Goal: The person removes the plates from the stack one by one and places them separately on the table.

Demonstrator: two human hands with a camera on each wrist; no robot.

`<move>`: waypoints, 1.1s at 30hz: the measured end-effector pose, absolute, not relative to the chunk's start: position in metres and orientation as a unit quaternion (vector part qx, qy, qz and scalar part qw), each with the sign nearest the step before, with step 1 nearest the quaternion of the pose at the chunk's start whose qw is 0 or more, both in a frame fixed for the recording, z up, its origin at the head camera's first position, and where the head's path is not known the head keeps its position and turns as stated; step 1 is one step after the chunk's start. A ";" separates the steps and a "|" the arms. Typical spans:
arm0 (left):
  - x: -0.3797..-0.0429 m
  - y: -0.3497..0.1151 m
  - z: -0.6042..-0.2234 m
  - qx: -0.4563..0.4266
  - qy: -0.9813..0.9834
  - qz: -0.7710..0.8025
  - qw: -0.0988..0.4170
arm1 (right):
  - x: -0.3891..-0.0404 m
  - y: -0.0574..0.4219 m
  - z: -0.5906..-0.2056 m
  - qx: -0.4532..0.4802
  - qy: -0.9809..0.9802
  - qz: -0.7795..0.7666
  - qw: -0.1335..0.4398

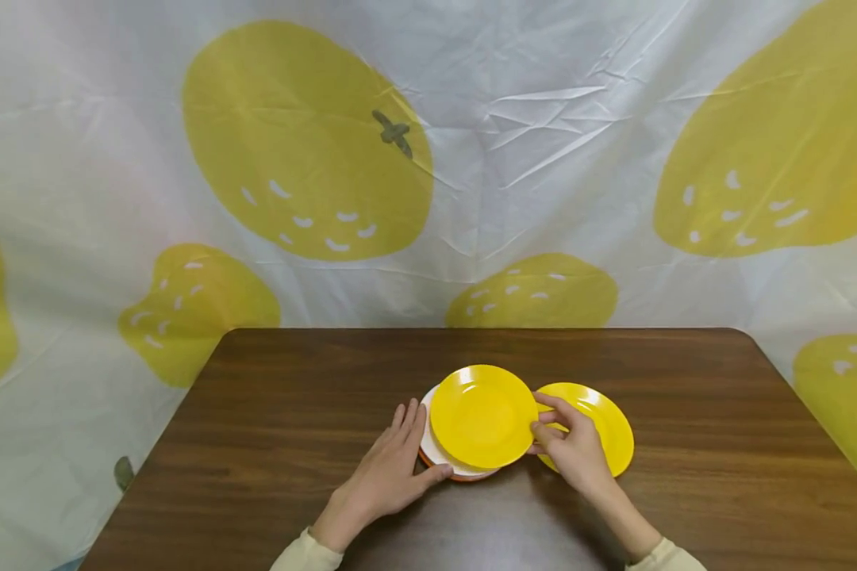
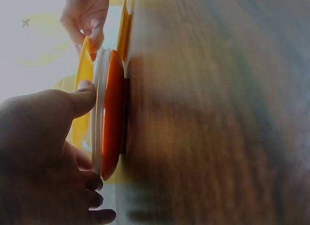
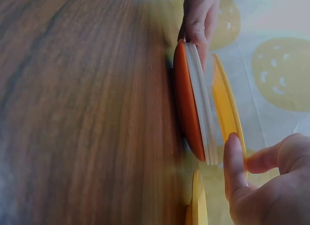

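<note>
Thumb and fingers of my right hand (image 1: 574, 448) pinch the right edge of a round yellow plate (image 1: 482, 419). That plate is raised over a low stack, and the right wrist view shows a gap between the two. White plates (image 3: 199, 99) make up the stack's upper part, with an orange dish (image 2: 113, 118) beneath them on the table. My left hand (image 1: 389, 468) rests against the stack's left side, fingers extended along the rim and thumb at its front edge. Partly behind my right hand, a second yellow plate (image 1: 617, 432) lies on the table.
The dark wooden table (image 1: 293, 396) has rounded back corners. Right behind its far edge hangs a pale curtain (image 1: 514, 174) printed with large yellow fruit. The second yellow plate is close beside the stack's right side.
</note>
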State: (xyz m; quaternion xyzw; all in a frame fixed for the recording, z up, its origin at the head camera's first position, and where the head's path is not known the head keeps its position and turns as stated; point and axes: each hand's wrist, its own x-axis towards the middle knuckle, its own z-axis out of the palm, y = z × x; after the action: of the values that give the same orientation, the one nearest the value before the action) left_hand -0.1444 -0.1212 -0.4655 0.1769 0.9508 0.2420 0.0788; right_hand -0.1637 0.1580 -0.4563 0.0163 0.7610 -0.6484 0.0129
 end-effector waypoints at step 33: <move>-0.144 -0.119 -0.464 0.179 0.942 0.272 0.076 | -0.144 0.234 -0.460 0.060 0.762 -0.644 -0.032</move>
State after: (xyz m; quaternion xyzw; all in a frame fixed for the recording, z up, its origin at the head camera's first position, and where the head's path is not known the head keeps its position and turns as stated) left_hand -0.1439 -0.1194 -0.4640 0.1788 0.9424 0.2722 0.0758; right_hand -0.1440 0.2344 -0.4605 0.0601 0.7620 -0.6439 -0.0322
